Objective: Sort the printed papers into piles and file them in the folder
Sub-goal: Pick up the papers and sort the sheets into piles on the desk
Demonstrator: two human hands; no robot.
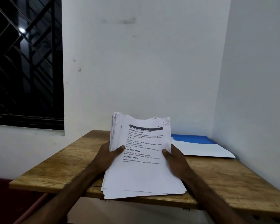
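A thick stack of printed papers (142, 172) is tilted up over the middle of the wooden table (55, 168), its lower edge near the table's front. My left hand (107, 156) grips the stack's left side with the thumb on the top sheet. My right hand (176, 159) grips the right side the same way. The top sheet shows black printed headings and a handwritten mark in its upper right corner. A blue folder (199, 145) lies open at the back right of the table, with a white inner face showing.
White walls close in behind and to the right of the table, forming a corner by the folder. A dark window with a metal grille (26, 62) is at the upper left. Red floor shows below the table's left edge.
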